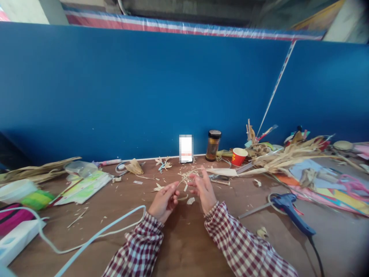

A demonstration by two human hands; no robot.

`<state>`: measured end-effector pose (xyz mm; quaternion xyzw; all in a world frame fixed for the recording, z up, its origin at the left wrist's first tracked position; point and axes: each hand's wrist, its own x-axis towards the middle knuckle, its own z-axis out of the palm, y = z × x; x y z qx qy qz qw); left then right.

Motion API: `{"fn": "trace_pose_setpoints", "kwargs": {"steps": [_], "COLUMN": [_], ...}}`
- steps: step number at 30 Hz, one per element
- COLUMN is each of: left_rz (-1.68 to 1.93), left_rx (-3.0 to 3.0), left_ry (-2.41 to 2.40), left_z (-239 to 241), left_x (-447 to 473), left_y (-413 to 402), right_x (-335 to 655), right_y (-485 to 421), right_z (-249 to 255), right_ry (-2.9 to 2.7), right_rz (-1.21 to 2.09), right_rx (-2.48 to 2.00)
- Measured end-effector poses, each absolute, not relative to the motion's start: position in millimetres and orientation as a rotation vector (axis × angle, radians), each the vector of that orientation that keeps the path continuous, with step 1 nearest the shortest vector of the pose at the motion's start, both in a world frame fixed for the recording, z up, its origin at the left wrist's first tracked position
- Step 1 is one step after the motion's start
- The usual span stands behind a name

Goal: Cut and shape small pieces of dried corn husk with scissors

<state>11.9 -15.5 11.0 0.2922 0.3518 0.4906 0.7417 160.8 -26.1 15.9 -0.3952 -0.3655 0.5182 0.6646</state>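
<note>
Lower centre: thin strand (182,180) pinched in left hand (165,200), right hand (204,189) loosely open; could be lost among scraps (190,201) if pinch is slackened

Long maroon-and-white checked fabric sleeves (242,244) cover both forearms, which reach forward from the lower edge and angle toward each other, the cuffs (211,209) gathered at the wrists. The bare left hand (165,201) turns inward, thumb and forefinger pinched together, its other fingers curled below. The bare right hand (204,190) faces it, just apart, fingers loosely spread and bent, one raised higher
</note>
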Motion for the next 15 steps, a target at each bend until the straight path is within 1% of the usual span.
{"fn": "trace_pose_setpoints", "kwargs": {"steps": [5,12,15], "left_rz": [0.818,0.686,0.699], "left_rx": [0.81,0.91,0.916], "left_ry": [0.789,0.717,0.744], "left_z": [9.9,9.6,10.9], "left_x": [13.4,12.8,12.2], "left_y": [-19.7,-25.1,-24.3], "right_x": [163.0,165.5,168.0], "right_y": [-21.5,-16.3,-16.1], "right_z": [12.1,9.3,8.6], "right_ry": [-0.876,-0.859,-0.841], "right_rz": [1.191,1.174,1.17], "right_rx": [-0.902,-0.895,-0.914]}}
